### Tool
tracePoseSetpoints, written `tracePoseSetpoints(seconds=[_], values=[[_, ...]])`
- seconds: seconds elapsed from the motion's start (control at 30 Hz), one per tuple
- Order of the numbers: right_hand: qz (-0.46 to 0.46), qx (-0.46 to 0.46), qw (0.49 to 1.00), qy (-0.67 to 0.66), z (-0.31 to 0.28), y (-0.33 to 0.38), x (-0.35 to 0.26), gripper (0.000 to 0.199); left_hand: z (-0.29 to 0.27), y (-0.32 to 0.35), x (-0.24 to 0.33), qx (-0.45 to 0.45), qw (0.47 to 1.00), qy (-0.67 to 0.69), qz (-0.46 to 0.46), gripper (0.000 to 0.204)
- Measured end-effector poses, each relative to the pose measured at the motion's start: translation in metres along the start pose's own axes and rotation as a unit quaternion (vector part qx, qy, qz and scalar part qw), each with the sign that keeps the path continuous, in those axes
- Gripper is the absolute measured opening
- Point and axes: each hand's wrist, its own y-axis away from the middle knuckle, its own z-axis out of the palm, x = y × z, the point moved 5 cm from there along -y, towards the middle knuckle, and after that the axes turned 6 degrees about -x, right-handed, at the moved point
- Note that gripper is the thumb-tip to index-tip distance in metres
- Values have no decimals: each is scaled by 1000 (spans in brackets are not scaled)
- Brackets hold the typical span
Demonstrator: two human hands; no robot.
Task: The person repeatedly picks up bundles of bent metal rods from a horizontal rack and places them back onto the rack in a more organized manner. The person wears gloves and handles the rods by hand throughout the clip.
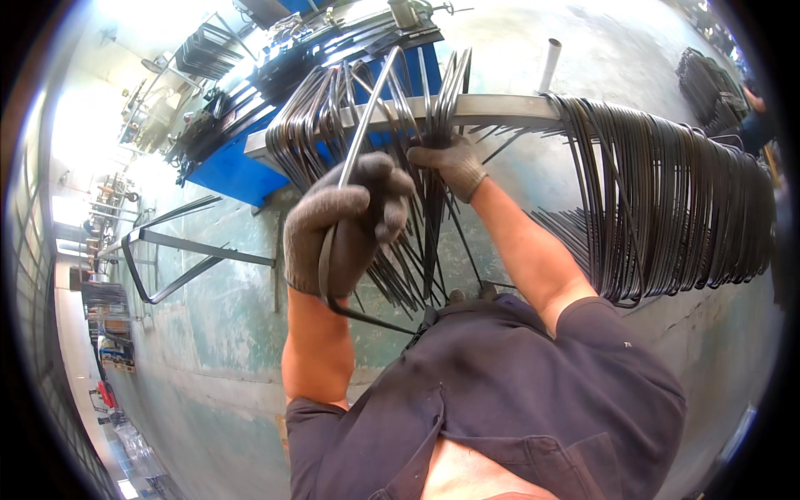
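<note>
The gloved left hand is clamped around a bent steel rod, lifted in front of the person's chest. The gloved right hand reaches further out, fingers closed on the bundle of bent rods hanging over a grey metal rail. More hung rods crowd the rail's right end.

A bent steel rod, grey and shiny, slants upward from the gloved left hand; dark bent rods hang bunched on the rail, touched by the right hand.
</note>
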Motion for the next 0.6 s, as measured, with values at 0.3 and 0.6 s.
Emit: tracePoseSetpoints(seconds=[0.3,0.6], values=[[23,-34,999,21,-3,43,0,31,-8,-90,31,49,997,-21,-46,31],[59,-123,991,-7,-5,90,39,32,-23,-124,-37,106,991,-17,-85,19]])
